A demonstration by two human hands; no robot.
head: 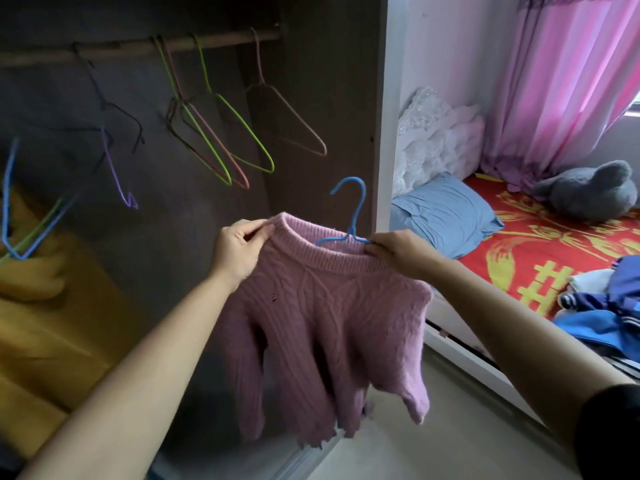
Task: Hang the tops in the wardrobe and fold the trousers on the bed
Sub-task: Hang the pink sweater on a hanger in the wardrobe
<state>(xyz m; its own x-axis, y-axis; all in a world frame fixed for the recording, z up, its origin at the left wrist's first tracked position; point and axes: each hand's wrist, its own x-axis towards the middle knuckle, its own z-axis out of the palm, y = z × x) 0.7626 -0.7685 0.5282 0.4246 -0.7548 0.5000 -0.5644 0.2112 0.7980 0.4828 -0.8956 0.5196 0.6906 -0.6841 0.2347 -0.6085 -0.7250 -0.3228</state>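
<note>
A pink cable-knit sweater [325, 327] hangs in front of the open wardrobe [173, 237]. A blue hanger [353, 216] sits inside its neckline, with the hook sticking up above the collar. My left hand [239, 251] pinches the collar at the left shoulder. My right hand [394, 251] grips the right shoulder together with the hanger's arm. The wardrobe rail [145, 48] runs across the top, above and to the left of the sweater.
Several empty wire hangers [221, 133] hang from the rail, green, pink, purple and blue. A yellow garment [41, 306] hangs at the left. The bed [554, 244] at the right has a red cover, a blue pillow [446, 216], a grey plush toy [592, 192] and blue clothes [609, 306].
</note>
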